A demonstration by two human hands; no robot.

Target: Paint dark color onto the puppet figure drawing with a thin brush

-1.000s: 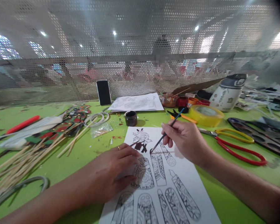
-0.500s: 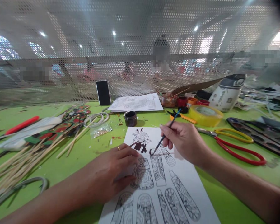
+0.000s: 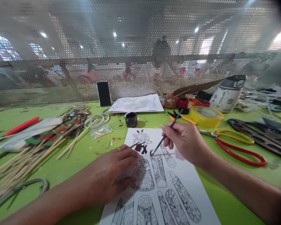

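Observation:
A white sheet of paper with black outlined, patterned shapes lies on the green table in front of me. My right hand pinches a thin paintbrush with a dark handle and a blue end. The brush tip touches the rounded top of a long patterned shape near the sheet's upper middle. My left hand rests on the sheet's left side with its fingers stretched out, holding nothing. Just beyond the sheet stands an uncapped jar of black paint.
To the right are red-and-yellow-handled scissors, yellow tape, a paint palette and a bottle. Wooden sticks lie at left. A phone leans on the mesh screen behind another drawing.
Almost nothing differs. The brush shifts very slightly, its tip staying at the same rounded shape; my left hand keeps its place on the sheet.

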